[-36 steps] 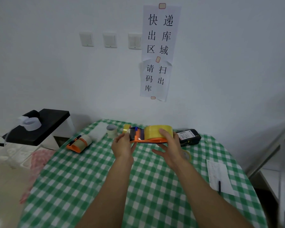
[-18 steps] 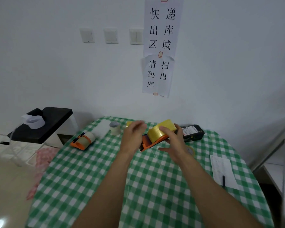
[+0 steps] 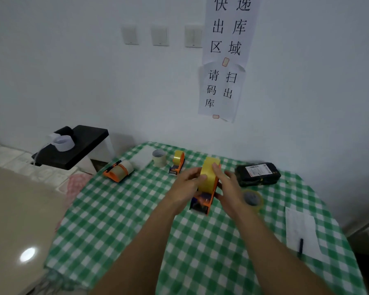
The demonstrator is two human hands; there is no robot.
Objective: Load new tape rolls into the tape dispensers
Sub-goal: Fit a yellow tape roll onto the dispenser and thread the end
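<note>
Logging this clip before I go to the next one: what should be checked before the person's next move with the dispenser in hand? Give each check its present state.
1. Hold secure: ok. The left hand pinches the yellow roll; the right hand grips the orange dispenser.
2. Roll fully seated on the hub: cannot tell. It sits in the frame, but the hub is hidden.
3. Tape end led to the cutter: cannot tell, blurred.
4. Set-down spot: ok. Bare checked cloth lies below.
5. Other dispensers loaded: ok. The back dispenser and the left dispenser each carry a roll.
</note>
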